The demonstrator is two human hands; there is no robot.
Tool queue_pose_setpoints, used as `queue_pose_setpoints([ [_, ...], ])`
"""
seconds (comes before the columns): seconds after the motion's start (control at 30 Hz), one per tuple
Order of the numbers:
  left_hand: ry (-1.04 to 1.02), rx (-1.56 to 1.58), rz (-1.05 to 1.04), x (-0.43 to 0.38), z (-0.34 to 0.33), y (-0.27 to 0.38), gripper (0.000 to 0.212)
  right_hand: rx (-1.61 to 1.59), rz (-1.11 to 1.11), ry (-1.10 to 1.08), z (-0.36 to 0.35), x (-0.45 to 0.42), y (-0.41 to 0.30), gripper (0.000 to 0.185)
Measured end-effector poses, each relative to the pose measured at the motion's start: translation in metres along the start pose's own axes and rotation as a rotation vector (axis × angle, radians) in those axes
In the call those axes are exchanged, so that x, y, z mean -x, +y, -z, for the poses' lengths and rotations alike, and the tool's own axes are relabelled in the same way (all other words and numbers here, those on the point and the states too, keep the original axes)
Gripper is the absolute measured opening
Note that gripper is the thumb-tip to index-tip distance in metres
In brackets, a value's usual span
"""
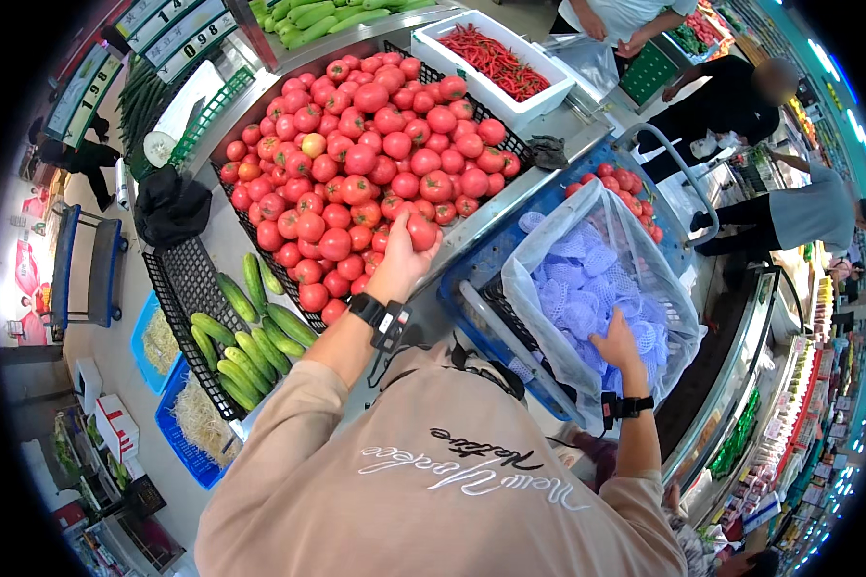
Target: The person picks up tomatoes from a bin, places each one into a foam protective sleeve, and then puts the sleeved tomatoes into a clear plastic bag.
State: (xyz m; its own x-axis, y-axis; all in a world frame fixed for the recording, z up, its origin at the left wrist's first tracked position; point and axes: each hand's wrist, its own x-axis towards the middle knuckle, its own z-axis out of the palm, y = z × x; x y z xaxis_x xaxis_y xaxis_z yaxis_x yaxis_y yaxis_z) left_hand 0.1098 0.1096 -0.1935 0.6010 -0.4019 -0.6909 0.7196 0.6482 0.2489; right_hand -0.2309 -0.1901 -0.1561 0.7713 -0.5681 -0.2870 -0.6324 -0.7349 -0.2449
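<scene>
My left hand (404,258) is closed around a red tomato (422,232) at the near edge of a large heap of tomatoes (361,159) on the stall. On the right, my right hand (617,342) reaches into a crate lined with a clear plastic bag (682,364). Its fingers are spread over purple foam net sleeves (577,260), some of them rounded as if around fruit; whether the hand touches one is unclear. The crate stands on a blue platform cart (465,288).
Cucumbers (260,353) lie in a black crate (187,288) at left, near a black bag (172,208). Behind the tomatoes is a white foam box (505,101) of red chillies. More tomatoes (624,191) lie beyond the lined crate, by the cart's metal handle (693,173). Several people stand beyond.
</scene>
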Motion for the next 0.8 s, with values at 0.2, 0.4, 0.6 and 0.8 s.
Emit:
queue_pose_setpoints([
  [0.2,-0.274,0.191,-0.082,-0.061,-0.071,0.055,0.038,-0.075,0.26,0.085,0.004,0.014,-0.03,0.07],
  [0.4,-0.481,0.006,-0.162,-0.049,-0.076,0.058,0.044,-0.139,0.321,0.042,0.013,0.015,-0.035,0.061],
  [0.6,-0.172,0.071,-0.094,-0.013,0.061,0.048,0.018,-0.033,0.326,-0.03,0.002,-0.037,-0.025,0.063],
  [0.8,0.119,0.137,-0.248,0.062,0.175,0.061,0.019,0.224,-0.056,0.065,-0.009,-0.124,-0.051,0.087],
])
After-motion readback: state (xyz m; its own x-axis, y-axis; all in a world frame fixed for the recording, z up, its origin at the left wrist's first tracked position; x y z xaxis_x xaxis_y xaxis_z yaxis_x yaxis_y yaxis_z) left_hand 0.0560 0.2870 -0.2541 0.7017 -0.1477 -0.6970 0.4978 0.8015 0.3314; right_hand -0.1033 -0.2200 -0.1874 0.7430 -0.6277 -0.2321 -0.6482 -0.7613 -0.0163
